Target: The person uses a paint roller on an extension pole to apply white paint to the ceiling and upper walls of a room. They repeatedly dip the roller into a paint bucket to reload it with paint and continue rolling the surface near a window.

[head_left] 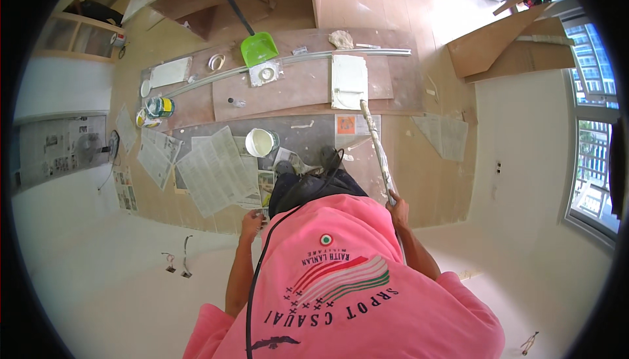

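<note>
My right hand [397, 211] is closed round a paint-spattered pole [377, 142], which slants away from my side. The pole's far end meets a white, paint-coated rectangular tray [349, 74] lying on brown boards. A thin wire frame shows at that end; a roller head cannot be made out. By my left hip hangs my left hand [251, 223], its fingers too small and partly hidden to read, with no clear object in it. An open white bucket [261, 142] stands on the floor in front of my feet, left of centre.
Newspaper sheets [219, 169] cover the floor at left. Paint cans [159, 106] stand beyond them. A green dustpan [259, 48] and a long metal strip [314, 55] lie on the boards. Cardboard [504, 44] leans at right, near the window [595, 169]. A black cable [259, 277] runs down my shirt.
</note>
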The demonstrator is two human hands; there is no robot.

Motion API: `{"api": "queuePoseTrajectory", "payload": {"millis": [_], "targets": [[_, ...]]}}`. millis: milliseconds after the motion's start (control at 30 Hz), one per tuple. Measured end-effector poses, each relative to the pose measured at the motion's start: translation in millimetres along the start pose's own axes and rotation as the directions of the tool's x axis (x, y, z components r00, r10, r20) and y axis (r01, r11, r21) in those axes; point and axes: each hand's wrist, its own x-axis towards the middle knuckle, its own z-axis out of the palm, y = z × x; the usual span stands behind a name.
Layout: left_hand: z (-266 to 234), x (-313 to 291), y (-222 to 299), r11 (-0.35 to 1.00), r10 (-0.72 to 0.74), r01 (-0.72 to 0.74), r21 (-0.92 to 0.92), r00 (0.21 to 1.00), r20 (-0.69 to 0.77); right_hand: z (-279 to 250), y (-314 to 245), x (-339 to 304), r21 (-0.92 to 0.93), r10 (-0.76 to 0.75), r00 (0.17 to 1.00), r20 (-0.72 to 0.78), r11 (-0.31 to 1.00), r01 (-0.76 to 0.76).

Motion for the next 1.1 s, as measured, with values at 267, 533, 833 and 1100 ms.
{"api": "queuePoseTrajectory", "payload": {"millis": [267, 533, 833, 1100], "targets": [[-3, -13, 0, 0.992, 0.040, -0.042, 0.120, 0.999, 0.023, 2, -10, 41, 0.025, -0.025, 0.998, -0.053, 0.999, 0.027], [0, 9, -3, 0.990, 0.056, -0.057, -0.126, 0.998, -0.008, 4, 32, -9, -0.010, 0.001, 1.000, 0.011, 1.000, -0.001], [12, -10, 1, 0.992, 0.046, -0.046, 0.119, 0.999, -0.005, -13, -2, 38, -0.092, -0.060, 0.998, 0.009, 0.994, 0.061], [-8, 43, 11, 0.982, 0.167, -0.178, -0.064, 0.974, -0.151, -113, -86, 110, 0.058, -0.160, 0.921, 0.355, 0.987, 0.149]]}}
